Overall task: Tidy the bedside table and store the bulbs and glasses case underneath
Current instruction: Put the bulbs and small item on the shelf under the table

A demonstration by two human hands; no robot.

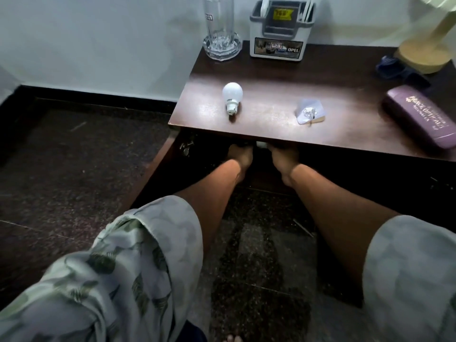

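Observation:
A white bulb (232,96) lies on the dark wooden bedside table (271,80), near its front left. A purple glasses case (420,117) rests at the table's right edge. Both my hands reach into the dark space under the tabletop. My left hand (240,155) and my right hand (282,160) have their fingers hidden beneath the table's front edge. A small white object (261,144), maybe another bulb, shows between the two hands; which hand holds it is unclear.
A small clear packet (309,112) lies mid-table. At the back stand a tall glass vase (220,28) and a white organiser box (278,30). A lamp base (423,54) and dark blue cloth (394,67) sit back right. An open cabinet door (158,166) stands at left.

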